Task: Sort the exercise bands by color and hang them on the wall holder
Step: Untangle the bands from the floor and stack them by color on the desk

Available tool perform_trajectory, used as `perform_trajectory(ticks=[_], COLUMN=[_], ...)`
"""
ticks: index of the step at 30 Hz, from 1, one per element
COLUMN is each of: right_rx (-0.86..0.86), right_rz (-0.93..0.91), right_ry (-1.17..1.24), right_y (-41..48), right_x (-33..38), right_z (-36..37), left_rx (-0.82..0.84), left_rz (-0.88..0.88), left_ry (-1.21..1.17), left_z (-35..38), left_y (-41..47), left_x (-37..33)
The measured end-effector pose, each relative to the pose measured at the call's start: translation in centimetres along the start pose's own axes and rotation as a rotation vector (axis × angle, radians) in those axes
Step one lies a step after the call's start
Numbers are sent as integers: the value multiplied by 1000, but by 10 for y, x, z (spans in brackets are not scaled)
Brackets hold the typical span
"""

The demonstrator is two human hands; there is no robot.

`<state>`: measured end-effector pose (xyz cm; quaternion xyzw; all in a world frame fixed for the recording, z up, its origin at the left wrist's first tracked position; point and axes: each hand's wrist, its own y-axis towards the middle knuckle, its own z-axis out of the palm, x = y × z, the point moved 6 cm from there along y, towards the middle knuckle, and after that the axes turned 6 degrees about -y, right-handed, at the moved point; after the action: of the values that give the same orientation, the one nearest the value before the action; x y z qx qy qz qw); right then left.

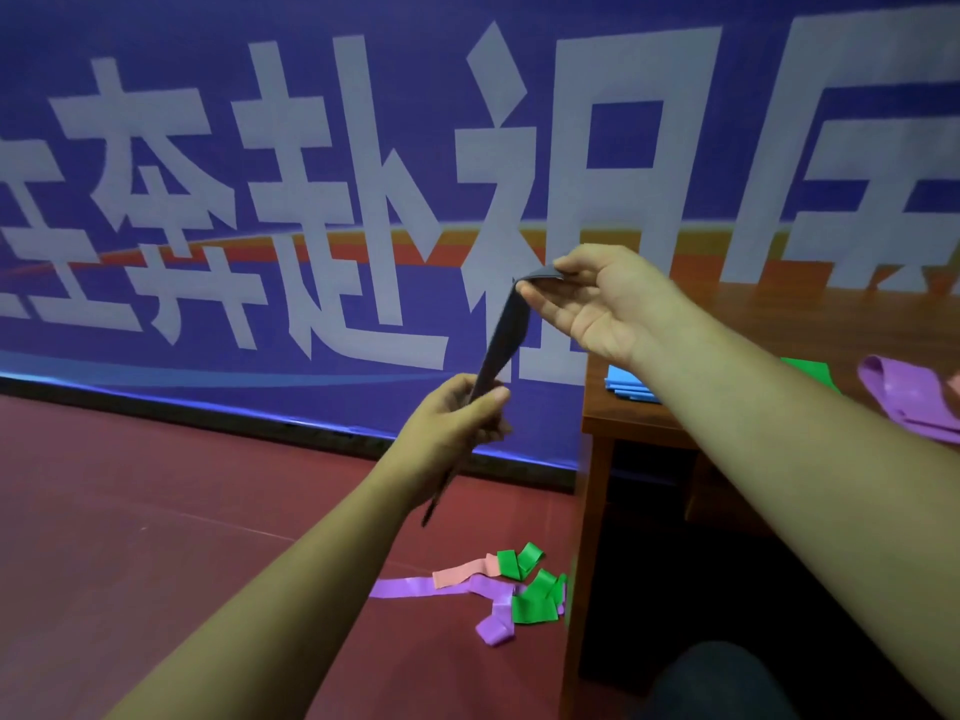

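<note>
Head view: both hands holding a dark grey exercise band [501, 340] up in front of the banner [311, 148], left of the table [779, 309].
Right hand [597, 298] is pinching its top end; left hand [457, 418] is gripping it lower, tail hanging below. Blue bands [628, 387], green band [810, 371] and purple band [904, 402] are lying on the table. Mixed band pile [498, 589] is lying on the floor [156, 511].

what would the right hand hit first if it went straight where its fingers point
Likely the blue banner; the right hand, pinching the dark band, points left at it. Depth is unclear.
</note>
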<state>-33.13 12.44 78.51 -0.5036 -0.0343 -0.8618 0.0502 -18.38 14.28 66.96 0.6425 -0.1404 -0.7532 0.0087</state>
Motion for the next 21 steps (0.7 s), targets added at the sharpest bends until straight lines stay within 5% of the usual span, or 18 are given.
perform_trajectory(ticks=[6, 14, 21], right_rx=[-32, 43, 51], right_rz=[165, 590, 626], right_ry=[69, -162, -251], right_y=[-7, -46, -54], right_x=[-36, -137, -180], right_z=[-20, -35, -38], left_rx=[-230, -235, -214], left_rz=[-11, -34, -53], left_ry=[-561, -774, -927], left_z=[-20, -11, -10], left_y=[6, 3, 7], left_x=[5, -8, -11])
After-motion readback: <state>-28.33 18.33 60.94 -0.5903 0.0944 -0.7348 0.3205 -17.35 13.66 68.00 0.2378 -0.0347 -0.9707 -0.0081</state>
